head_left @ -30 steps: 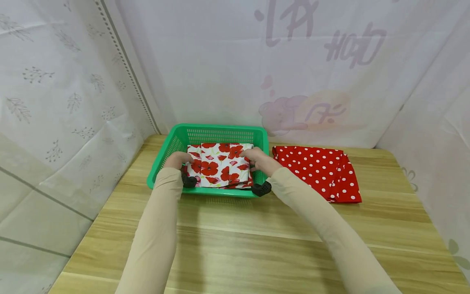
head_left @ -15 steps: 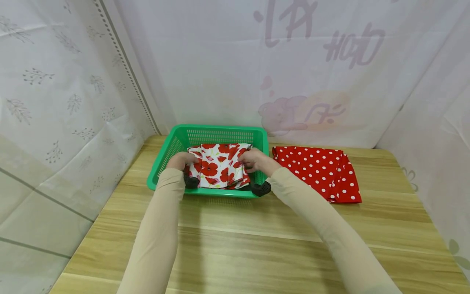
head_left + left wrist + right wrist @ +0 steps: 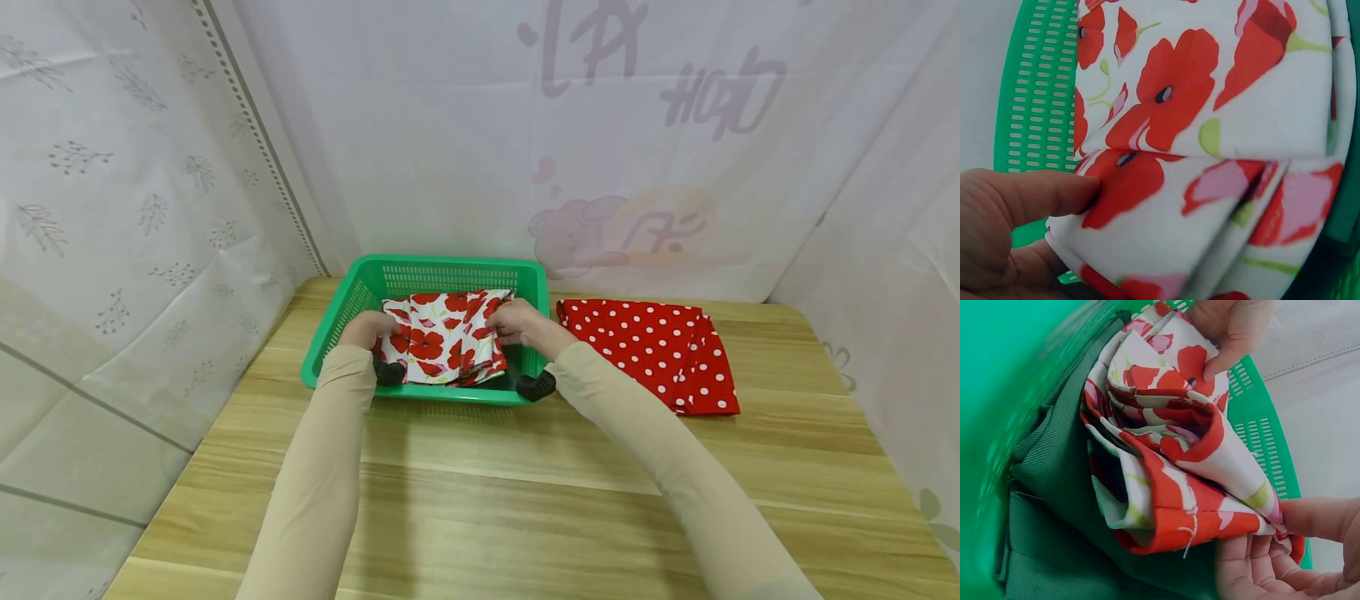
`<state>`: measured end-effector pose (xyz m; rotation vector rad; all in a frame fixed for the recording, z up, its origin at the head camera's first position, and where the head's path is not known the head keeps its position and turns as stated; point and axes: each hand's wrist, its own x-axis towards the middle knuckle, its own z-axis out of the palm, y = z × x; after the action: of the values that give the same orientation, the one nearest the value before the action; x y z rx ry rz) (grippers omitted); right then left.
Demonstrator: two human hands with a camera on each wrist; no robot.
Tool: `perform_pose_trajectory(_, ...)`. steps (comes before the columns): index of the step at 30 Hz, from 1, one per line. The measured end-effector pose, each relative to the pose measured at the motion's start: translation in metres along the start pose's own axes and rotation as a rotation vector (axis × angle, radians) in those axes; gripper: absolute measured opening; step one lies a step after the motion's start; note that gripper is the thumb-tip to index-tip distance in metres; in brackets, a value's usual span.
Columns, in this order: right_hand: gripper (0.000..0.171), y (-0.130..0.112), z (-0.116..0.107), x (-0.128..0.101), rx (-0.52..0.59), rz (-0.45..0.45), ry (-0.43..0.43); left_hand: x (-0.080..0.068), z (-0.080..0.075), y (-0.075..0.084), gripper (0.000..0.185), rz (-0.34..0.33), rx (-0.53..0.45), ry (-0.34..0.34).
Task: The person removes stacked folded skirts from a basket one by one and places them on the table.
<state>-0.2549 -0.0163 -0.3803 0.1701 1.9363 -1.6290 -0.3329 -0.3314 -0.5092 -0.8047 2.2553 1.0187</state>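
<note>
A folded white cloth with red poppies (image 3: 444,337) sits in a green plastic basket (image 3: 442,273) at the back of the wooden table. My left hand (image 3: 369,327) pinches the cloth's left edge (image 3: 1116,206) between thumb and fingers. My right hand (image 3: 516,322) grips its right edge (image 3: 1222,519), and the cloth bunches up between the two hands. In the right wrist view a dark green cloth (image 3: 1054,550) lies under the poppy cloth inside the basket.
A folded red cloth with white dots (image 3: 651,348) lies on the table right of the basket. The wooden table (image 3: 525,492) stretches toward me. White printed curtains (image 3: 150,167) close in the left, back and right sides.
Both hands have pushed the cloth's sides inward, so the flat folded cloth now bunches and lifts in the basket. The right hand moved slightly left.
</note>
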Motion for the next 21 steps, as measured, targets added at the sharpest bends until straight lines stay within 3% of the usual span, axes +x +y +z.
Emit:
perform_pose_trajectory(1,0.008,0.0,0.0,0.0,-0.002,-0.001,0.0,0.03,-0.001,-0.007,0.077,0.003,0.01,0.002)
perform_pose_trajectory(4,0.01,0.0,0.0,0.001,-0.012,0.001,-0.003,0.044,0.0,-0.011,0.078,0.004,0.011,0.01)
perform_pose_trajectory(6,0.014,0.0,0.0,0.001,-0.021,0.0,-0.005,0.011,-0.002,-0.005,0.076,0.007,-0.001,-0.024)
perform_pose_trajectory(8,0.022,0.0,0.0,0.001,-0.025,0.0,-0.007,-0.048,0.0,0.005,0.065,0.013,-0.028,-0.026)
perform_pose_trajectory(9,0.023,0.0,0.0,0.001,-0.026,-0.003,-0.01,-0.06,0.0,0.006,0.063,0.022,-0.044,-0.035)
perform_pose_trajectory(11,0.026,-0.001,0.001,0.0,-0.02,-0.006,-0.012,-0.063,-0.002,0.006,0.058,0.048,-0.045,-0.066)
perform_pose_trajectory(12,0.027,-0.001,0.001,0.0,-0.018,-0.01,-0.012,-0.045,-0.003,0.003,0.055,0.057,-0.043,-0.051)
perform_pose_trajectory(13,0.029,-0.002,0.001,0.0,-0.015,-0.013,-0.011,-0.042,-0.004,0.003,0.053,0.066,-0.045,-0.057)
perform_pose_trajectory(14,0.029,-0.002,0.001,0.0,-0.007,-0.017,-0.01,-0.024,-0.005,0.0,0.05,0.083,-0.046,-0.056)
perform_pose_trajectory(16,0.029,-0.003,0.0,0.0,0.009,-0.026,-0.003,-0.018,-0.007,0.002,0.047,0.101,-0.048,-0.045)
perform_pose_trajectory(21,0.022,-0.007,-0.004,-0.001,0.036,-0.045,0.0,-0.052,-0.013,0.014,0.049,0.123,-0.108,-0.034)
